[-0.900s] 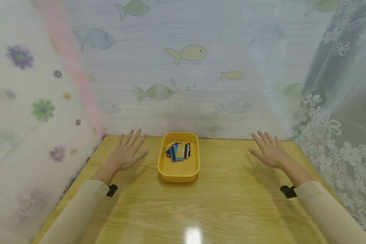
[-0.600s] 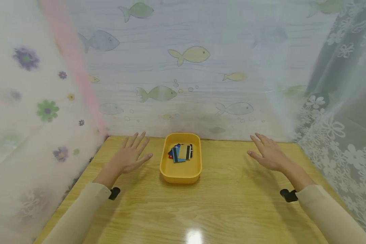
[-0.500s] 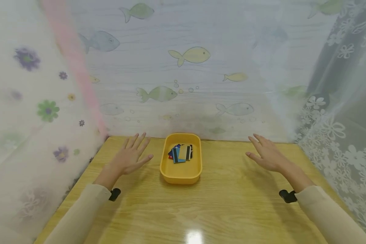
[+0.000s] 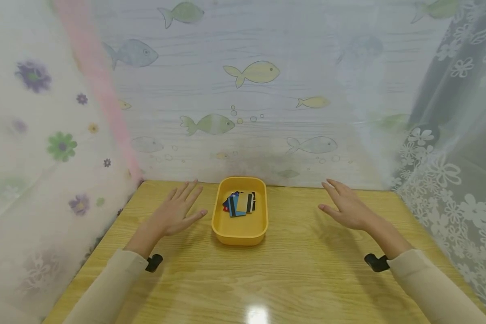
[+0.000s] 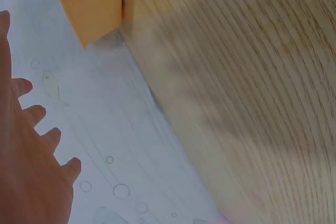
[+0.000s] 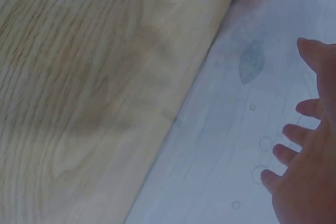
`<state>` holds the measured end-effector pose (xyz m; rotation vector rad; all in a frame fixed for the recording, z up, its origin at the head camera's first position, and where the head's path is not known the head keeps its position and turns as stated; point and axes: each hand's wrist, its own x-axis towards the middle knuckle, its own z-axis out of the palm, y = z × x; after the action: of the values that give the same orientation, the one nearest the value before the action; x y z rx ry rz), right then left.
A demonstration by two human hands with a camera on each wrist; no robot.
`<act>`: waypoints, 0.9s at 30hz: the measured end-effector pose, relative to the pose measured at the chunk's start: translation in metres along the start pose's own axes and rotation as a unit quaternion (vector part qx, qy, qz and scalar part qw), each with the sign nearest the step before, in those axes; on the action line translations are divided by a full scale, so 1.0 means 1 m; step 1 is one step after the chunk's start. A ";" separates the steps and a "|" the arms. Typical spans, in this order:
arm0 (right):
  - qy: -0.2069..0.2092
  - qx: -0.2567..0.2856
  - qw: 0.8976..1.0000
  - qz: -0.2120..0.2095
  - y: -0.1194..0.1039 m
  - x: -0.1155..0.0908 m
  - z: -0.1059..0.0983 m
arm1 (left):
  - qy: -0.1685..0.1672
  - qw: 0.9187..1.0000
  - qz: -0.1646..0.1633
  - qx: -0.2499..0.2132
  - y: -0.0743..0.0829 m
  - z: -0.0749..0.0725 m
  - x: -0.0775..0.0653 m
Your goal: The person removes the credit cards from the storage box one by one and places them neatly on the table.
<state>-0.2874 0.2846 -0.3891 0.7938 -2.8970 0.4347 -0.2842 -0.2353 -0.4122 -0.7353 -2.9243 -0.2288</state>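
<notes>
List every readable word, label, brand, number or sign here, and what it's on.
None can be read in any view.
Cards in the yellow tray: any print is too small and blurred to read.
Backdrop: drawn fish and bubbles, no legible lettering.

Left sleeve (image 4: 107, 288) and right sleeve (image 4: 435, 283): long, plain, cream-beige, cut straight at the ends. Left wrist unit (image 4: 154, 263) and right wrist unit (image 4: 375, 263): small, black, with rounded ends, each projecting on the thumb side beside its sleeve. Fingers (image 4: 195, 195): bare, slender, tapering towards the tips.
</notes>
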 end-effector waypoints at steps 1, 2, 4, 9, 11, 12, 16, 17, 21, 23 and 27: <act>0.000 0.002 1.000 0.000 -0.001 0.001 0.001 | 0.001 1.000 0.001 -0.004 0.000 0.000 -0.001; 0.001 0.005 1.000 -0.002 -0.002 0.001 0.001 | 0.002 1.000 0.001 -0.006 0.001 0.001 -0.001; 0.005 0.010 1.000 -0.004 -0.005 0.002 0.003 | 0.004 1.000 0.002 -0.011 0.002 0.001 -0.001; 0.013 0.035 0.999 -0.007 -0.012 0.006 0.007 | 0.011 1.000 0.007 -0.027 0.007 0.001 -0.001; 0.013 0.050 0.999 -0.008 -0.015 0.008 0.008 | 0.011 0.999 0.010 -0.033 0.010 0.001 0.000; 0.013 0.056 0.998 -0.008 -0.017 0.009 0.009 | 0.010 0.999 0.011 -0.035 0.011 0.001 -0.001; 0.011 0.076 0.997 -0.010 -0.024 0.013 0.012 | 0.007 0.999 0.011 -0.043 0.016 0.002 -0.001; 0.011 0.080 0.997 -0.009 -0.026 0.013 0.012 | 0.008 0.999 0.012 -0.045 0.017 0.002 -0.001; 0.009 0.086 0.996 -0.009 -0.032 0.015 0.015 | 0.007 0.999 0.010 -0.051 0.020 0.003 -0.001; 0.007 0.090 0.996 -0.009 -0.035 0.015 0.016 | 0.006 0.998 0.010 -0.054 0.023 0.003 -0.002; 0.007 0.097 0.995 -0.012 -0.040 0.016 0.019 | -0.007 0.998 0.003 -0.059 0.028 0.004 -0.004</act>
<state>-0.2808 0.2381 -0.3947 0.8455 -2.8609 0.7256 -0.2679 -0.2120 -0.4129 -0.7640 -2.9431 -0.4010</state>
